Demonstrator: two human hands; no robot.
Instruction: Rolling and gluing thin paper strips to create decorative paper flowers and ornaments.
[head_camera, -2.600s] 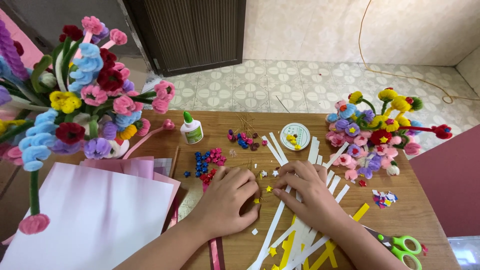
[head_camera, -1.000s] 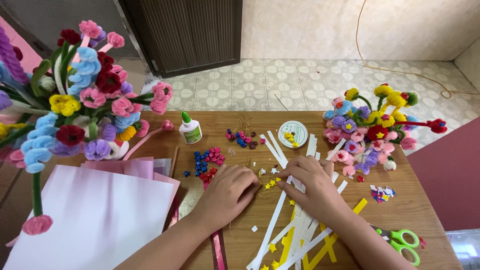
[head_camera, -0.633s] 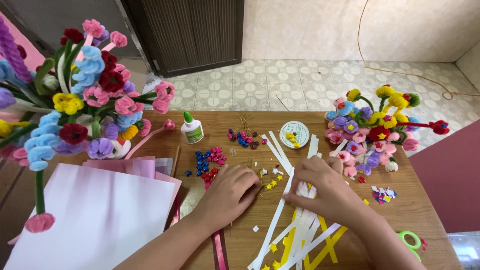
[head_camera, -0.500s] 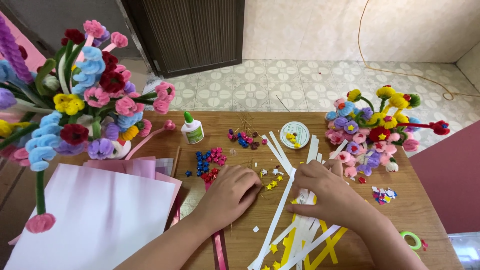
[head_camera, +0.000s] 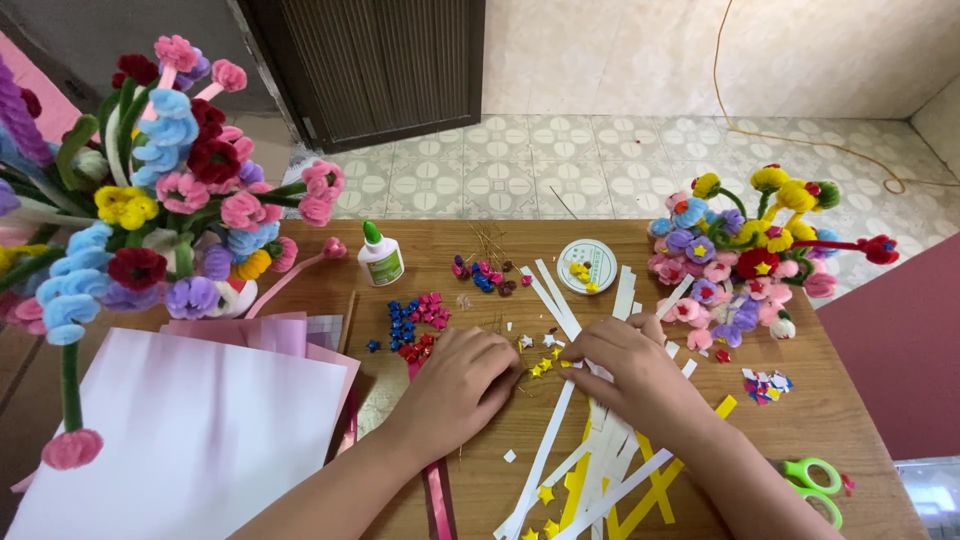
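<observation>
item 1: left hand (head_camera: 462, 378), at the centre of my view, palm down on the wooden table (head_camera: 820, 385), fingers curled narrow, tips pointing toward 2 o'clock. whether they pinch anything, i cannot tell.

item 2: right hand (head_camera: 628, 368), just at 3 o'clock of the left hand, fingers bunched narrow with the tips drawn together toward 9 o'clock; i cannot tell if a star sits between them.

item 3: small yellow paper stars (head_camera: 545, 364), lying on the table between the two sets of fingertips, close to both hands.

item 4: white and yellow paper strips (head_camera: 600, 470), fanned out under the right hand and wrist, running toward 6 o'clock.

item 5: blue and red paper stars (head_camera: 413, 322), a loose heap at 11 o'clock of the left hand.

item 6: glue bottle (head_camera: 380, 255), white with green cap, upright, at 12 o'clock of that heap.

item 7: round white dish (head_camera: 586, 265) with yellow bits, at 12 o'clock of the right hand.

item 8: pipe-cleaner flower bouquet (head_camera: 160, 200), large, at 10 o'clock; a smaller flower bunch (head_camera: 745, 255) at 2 o'clock.

item 9: pink paper sheets (head_camera: 190, 430), stacked at 8 o'clock.

item 10: green scissors (head_camera: 815, 485), at 4 o'clock near the table edge.
</observation>
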